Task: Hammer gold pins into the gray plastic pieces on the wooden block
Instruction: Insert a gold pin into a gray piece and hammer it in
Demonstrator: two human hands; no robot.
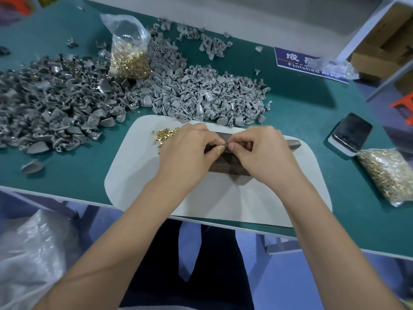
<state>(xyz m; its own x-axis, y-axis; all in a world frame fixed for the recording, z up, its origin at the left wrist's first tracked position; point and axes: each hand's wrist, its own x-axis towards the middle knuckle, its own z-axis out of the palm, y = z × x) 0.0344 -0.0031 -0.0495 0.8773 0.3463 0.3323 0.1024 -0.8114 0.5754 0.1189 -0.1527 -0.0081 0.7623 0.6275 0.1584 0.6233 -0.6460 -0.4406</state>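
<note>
Hands are meeting over the block [225,168], which is lying on the white mat [138,171]. Left hand [187,151] and right hand [261,153] are both pinching 1 small gold pin [226,144] between fingertips, right above the block. Loose pins [164,135] are lying just left of the block. Gray pieces [201,97] are heaped behind it. Phone [352,133] is sitting right of the block.

Left hand [187,148] and right hand [259,151] side by side, fingers curled, fingertips meeting, forearms bare
</note>
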